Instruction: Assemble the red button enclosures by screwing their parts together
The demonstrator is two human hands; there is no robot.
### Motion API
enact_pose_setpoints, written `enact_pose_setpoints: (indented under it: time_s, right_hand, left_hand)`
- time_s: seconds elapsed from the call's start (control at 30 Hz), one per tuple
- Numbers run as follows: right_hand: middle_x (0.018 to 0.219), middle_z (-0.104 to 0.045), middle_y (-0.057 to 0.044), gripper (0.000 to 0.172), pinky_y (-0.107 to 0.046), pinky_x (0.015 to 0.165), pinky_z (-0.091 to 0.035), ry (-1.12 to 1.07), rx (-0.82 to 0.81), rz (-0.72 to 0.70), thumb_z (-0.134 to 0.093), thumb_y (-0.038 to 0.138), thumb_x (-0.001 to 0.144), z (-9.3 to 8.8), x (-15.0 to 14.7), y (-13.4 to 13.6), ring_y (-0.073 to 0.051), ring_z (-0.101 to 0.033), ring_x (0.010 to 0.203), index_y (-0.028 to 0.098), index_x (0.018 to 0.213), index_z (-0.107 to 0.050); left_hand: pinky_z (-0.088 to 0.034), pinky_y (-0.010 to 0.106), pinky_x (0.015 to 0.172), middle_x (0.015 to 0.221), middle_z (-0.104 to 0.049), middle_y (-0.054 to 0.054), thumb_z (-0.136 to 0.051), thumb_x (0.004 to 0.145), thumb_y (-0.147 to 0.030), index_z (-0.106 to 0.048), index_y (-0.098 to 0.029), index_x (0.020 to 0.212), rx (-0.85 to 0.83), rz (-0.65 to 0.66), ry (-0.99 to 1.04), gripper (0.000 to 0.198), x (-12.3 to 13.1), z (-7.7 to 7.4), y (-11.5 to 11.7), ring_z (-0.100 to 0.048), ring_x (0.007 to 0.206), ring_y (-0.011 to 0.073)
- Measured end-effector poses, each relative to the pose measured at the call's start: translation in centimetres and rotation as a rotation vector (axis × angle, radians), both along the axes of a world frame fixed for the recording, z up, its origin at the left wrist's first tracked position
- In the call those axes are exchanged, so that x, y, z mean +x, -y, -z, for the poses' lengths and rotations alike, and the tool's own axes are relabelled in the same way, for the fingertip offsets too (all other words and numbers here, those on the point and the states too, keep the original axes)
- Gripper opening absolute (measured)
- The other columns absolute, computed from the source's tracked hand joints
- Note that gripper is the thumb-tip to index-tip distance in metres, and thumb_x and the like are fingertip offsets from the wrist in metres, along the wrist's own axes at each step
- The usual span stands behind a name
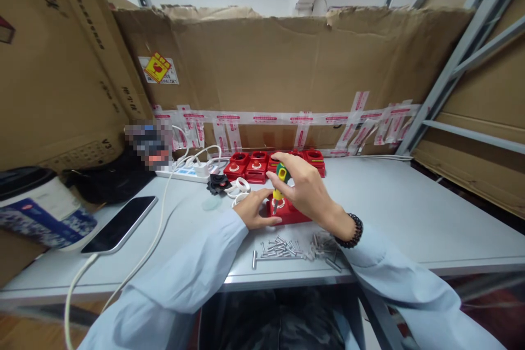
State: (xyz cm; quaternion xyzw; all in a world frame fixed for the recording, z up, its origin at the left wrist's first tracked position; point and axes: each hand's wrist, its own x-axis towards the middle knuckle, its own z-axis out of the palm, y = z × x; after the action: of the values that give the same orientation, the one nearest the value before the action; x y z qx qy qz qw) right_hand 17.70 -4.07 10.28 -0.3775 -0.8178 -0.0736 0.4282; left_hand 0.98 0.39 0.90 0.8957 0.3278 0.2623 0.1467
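In my right hand (305, 180) is a screwdriver (280, 180) with a green and yellow handle, its tip pointing down. The tip meets the white ring on a red box-like part (290, 215) lying on the table. My left hand (255, 209) grips the left end of that red part, thumb along its front edge. Just in front of it lies a heap of silver screws (281, 247) beside a metal T-handle tool (255, 259). Behind my hands stands a row of similar red parts (257, 165), some hidden by my right hand.
White rings (241, 186) and a black knob-like piece (218, 184) lie left of my hands. A power strip (184, 175) with cables sits behind them. Further left are a phone (121, 225) and a white-and-blue tub (45, 213). A cardboard wall (287, 71) closes the back.
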Motion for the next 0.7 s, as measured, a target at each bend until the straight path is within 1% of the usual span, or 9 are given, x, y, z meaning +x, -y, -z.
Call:
enact_pose_setpoints:
  time_s: [0.1,0.2,0.33,0.5,0.53,0.57,0.67,0.7]
  right_hand:
    - [0.107,-0.06,-0.011,0.034,-0.035,0.081,-0.046,0.036,-0.098,-0.099,-0.047,0.025,0.087,-0.8,-0.4,0.3,-0.021,-0.058,0.094,0.015,0.119,-0.044]
    - [0.104,-0.06,-0.01,0.038,-0.034,0.075,-0.046,0.057,-0.21,-0.133,-0.051,0.025,0.084,-1.6,-0.3,0.7,-0.019,-0.059,0.086,0.013,0.118,-0.04]
    - [0.093,-0.06,-0.009,0.029,-0.031,0.068,-0.043,0.179,-0.281,-0.139,-0.051,0.024,0.085,-2.8,0.5,0.9,-0.016,-0.056,0.076,0.011,0.11,-0.043]
    - [0.089,-0.06,-0.007,0.019,-0.027,0.063,-0.039,0.453,-0.368,-0.292,-0.047,0.027,0.089,-5.1,1.2,0.1,-0.013,-0.053,0.069,0.013,0.103,-0.045]
    - [0.088,-0.061,-0.007,0.019,-0.026,0.062,-0.038,0.505,-0.375,-0.275,-0.047,0.029,0.089,-5.5,1.1,0.0,-0.013,-0.054,0.069,0.014,0.1,-0.045]
    - [0.086,-0.061,-0.008,0.02,-0.027,0.06,-0.037,0.549,-0.363,-0.207,-0.045,0.032,0.09,-5.8,0.9,-0.1,-0.014,-0.055,0.068,0.014,0.099,-0.046]
    - [0.078,-0.062,-0.013,0.035,-0.029,0.055,-0.033,0.629,-0.251,0.16,-0.038,0.044,0.091,-6.1,-0.1,0.3,-0.021,-0.058,0.066,0.011,0.094,-0.049]
    - [0.075,-0.062,-0.013,0.039,-0.029,0.054,-0.031,0.638,-0.217,0.25,-0.035,0.045,0.092,-6.0,-0.4,0.4,-0.022,-0.059,0.066,0.01,0.092,-0.051]
  left_hand:
    - [-0.047,0.042,0.082,0.099,-0.064,0.013,-0.065,0.07,-0.047,-0.055,-0.011,0.105,0.002,-0.026,-0.05,0.051,0.0,-0.4,0.1,-0.061,0.09,0.0302]
    - [-0.048,0.041,0.078,0.094,-0.064,0.012,-0.065,0.069,-0.048,-0.056,-0.012,0.099,0.004,-0.047,-0.086,0.047,0.1,-0.5,0.0,-0.062,0.085,0.0292]
    - [-0.047,0.039,0.083,0.102,-0.063,0.011,-0.066,0.069,-0.05,-0.053,-0.015,0.108,0.02,-0.019,-0.041,0.053,0.1,-0.5,0.0,-0.06,0.092,0.0284]
    - [-0.046,0.037,0.083,0.105,-0.062,0.009,-0.064,0.071,-0.051,-0.052,-0.018,0.112,0.011,-0.003,-0.044,0.054,-0.1,-0.5,0.0,-0.06,0.094,0.0274]
    - [-0.046,0.038,0.084,0.106,-0.062,0.009,-0.064,0.072,-0.051,-0.051,-0.018,0.113,0.01,-0.003,-0.049,0.055,-0.1,-0.5,0.0,-0.06,0.095,0.0276]
    - [-0.046,0.038,0.085,0.107,-0.062,0.009,-0.064,0.072,-0.051,-0.051,-0.018,0.114,0.011,-0.005,-0.054,0.056,-0.1,-0.5,0.0,-0.059,0.096,0.0281]
    - [-0.045,0.041,0.087,0.11,-0.061,0.011,-0.064,0.072,-0.049,-0.05,-0.017,0.117,0.012,-0.014,-0.062,0.058,0.0,-0.5,0.0,-0.059,0.099,0.0299]
    - [-0.045,0.041,0.087,0.111,-0.061,0.012,-0.064,0.072,-0.049,-0.05,-0.017,0.117,0.009,-0.013,-0.062,0.057,0.0,-0.5,0.0,-0.059,0.099,0.0304]
